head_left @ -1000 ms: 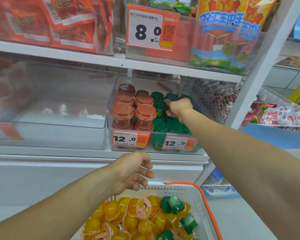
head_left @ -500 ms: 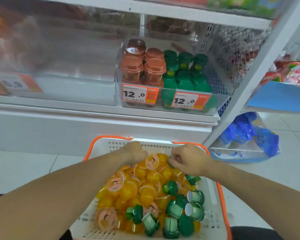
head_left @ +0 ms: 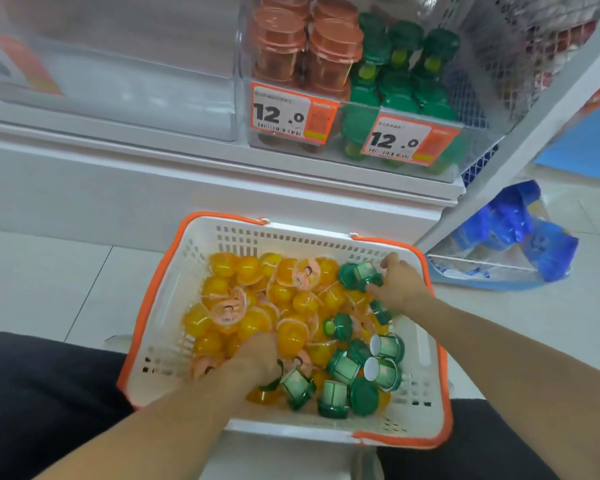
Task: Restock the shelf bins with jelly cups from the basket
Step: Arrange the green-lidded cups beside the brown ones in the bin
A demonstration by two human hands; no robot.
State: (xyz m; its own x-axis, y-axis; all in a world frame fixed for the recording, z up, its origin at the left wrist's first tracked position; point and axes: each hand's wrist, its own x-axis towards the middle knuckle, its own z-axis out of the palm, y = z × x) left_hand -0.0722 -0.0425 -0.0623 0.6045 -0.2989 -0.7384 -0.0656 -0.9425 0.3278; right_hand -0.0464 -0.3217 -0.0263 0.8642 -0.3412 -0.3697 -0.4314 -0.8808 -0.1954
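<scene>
White floor tiles carry your orange-rimmed white plastic basket (head_left: 201,306), heaped with yellow jelly cups (head_left: 284,292) and about ten green-lidded ones (head_left: 340,398). Your left hand (head_left: 257,362) digs among them, grip hidden; your right hand (head_left: 400,289) pinches one green-lidded cup (head_left: 357,275). Beyond, one clear shelf bin (head_left: 471,147) holds brown-lidded and green-lidded cups behind two orange price tags (head_left: 291,114).

Single head-worn, wide-angle view, looking forward and steeply down from above the person's lap. The basket (head_left: 426,344) lies close beneath the lens at lower centre, with both forearms entering from the bottom edge. The shelf bin (head_left: 326,140) stands farther off along the upper edge, seen from slightly above. Floor tiles (head_left: 49,271) fill the left. No second view overlaps this one.
</scene>
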